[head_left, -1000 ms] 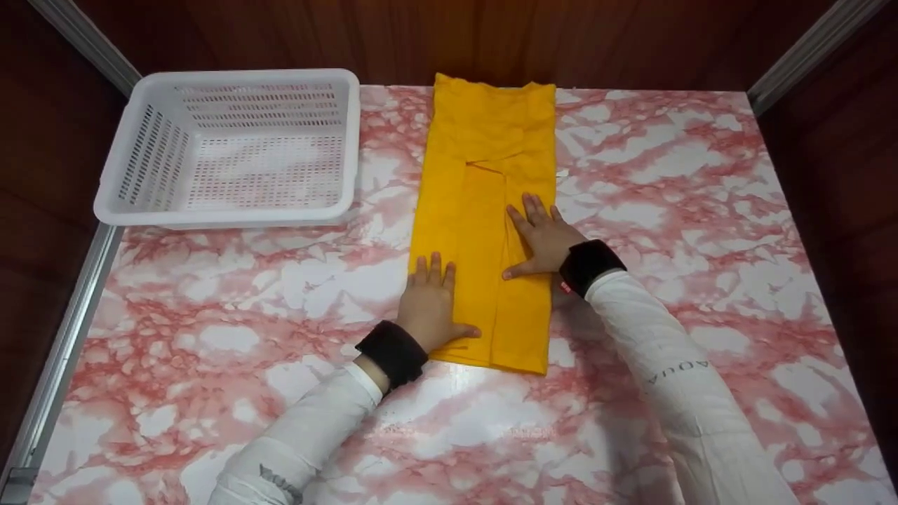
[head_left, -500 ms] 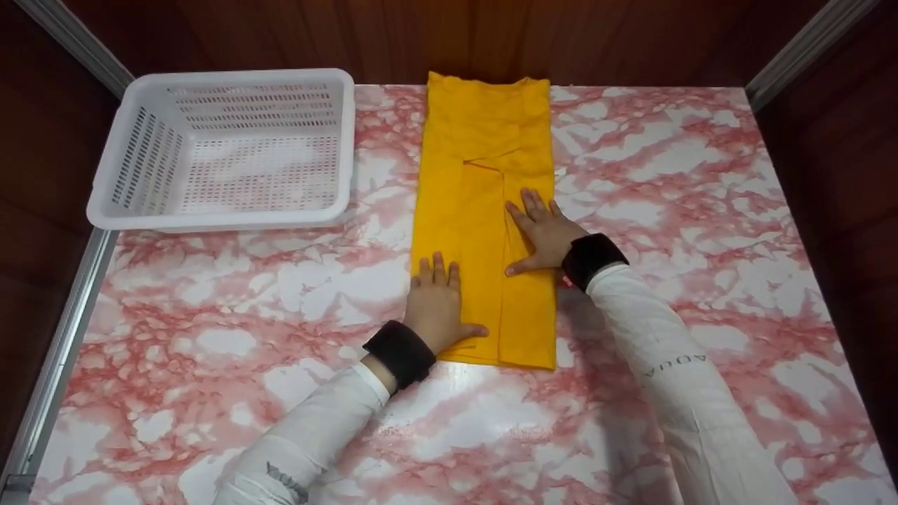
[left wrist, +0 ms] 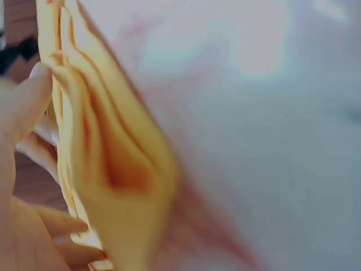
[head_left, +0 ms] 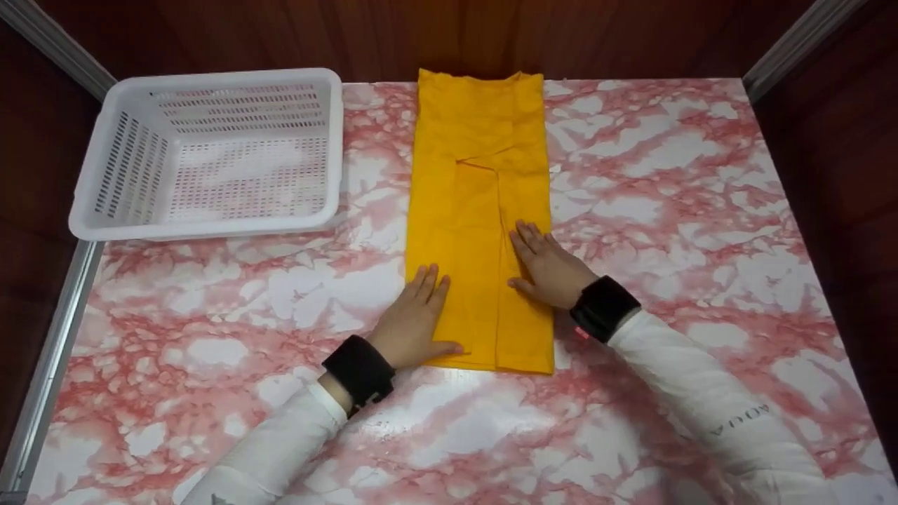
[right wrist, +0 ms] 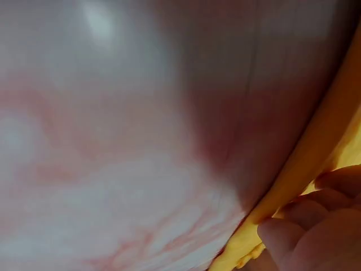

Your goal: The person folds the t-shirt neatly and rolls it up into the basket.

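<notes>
Cloth (head_left: pixel 470 224), yellow and folded into a long panel, lies beneath a person's left hand (head_left: pixel 410 319) and right hand (head_left: pixel 554 270) on a marbled desk (head_left: pixel 666 245). Neither grips: fingers are extended, thumbs out to the side, the hands apart at the cloth's two long edges. The step appears to be smoothing; done well, it would call for flat fingers and light, even pressure outward from the seam between the hands, lest the top layer slide. Layers gape beside the left thumb (the left wrist camera catches them edge-on) and seem worth aligning. Ahead of both hands, the cloth reaches the desk's back edge, leaving little room forward. A white basket (head_left: pixel 203 230) stands forward and left of the left hand, well apart; desk stretches away right of the right hand.
</notes>
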{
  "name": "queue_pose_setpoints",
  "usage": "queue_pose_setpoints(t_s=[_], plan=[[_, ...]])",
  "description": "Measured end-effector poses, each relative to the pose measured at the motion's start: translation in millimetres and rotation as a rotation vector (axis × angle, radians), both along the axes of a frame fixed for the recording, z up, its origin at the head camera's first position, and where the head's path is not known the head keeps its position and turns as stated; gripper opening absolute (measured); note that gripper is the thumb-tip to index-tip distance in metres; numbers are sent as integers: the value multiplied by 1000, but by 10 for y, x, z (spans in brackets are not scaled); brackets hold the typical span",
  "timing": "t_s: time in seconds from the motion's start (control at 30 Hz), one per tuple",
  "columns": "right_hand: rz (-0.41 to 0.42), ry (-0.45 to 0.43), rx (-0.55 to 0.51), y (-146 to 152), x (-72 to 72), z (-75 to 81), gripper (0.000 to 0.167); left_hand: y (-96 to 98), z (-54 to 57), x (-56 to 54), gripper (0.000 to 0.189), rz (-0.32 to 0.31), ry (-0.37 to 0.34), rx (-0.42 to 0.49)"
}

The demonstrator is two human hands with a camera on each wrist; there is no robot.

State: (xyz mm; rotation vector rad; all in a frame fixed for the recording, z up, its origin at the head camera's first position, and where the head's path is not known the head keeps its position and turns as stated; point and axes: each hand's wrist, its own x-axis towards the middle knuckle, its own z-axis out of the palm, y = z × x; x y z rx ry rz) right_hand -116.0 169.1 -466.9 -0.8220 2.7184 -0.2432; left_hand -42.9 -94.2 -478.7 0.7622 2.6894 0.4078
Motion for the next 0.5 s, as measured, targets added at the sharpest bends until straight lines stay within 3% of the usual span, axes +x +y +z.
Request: queue_pose_setpoints(t_s=[0.1, 0.23, 0.5], plan=[[53, 90, -55, 8, 272, -33, 70, -148, -10, 70, 97, -79, -10, 68], [101, 139, -107, 17, 621, -73, 65, -270, -12, 183, 87, -157, 33, 85], [118, 132, -131, 74, 1182, -75, 70, -375, 39, 420, 50, -265, 250, 18]])
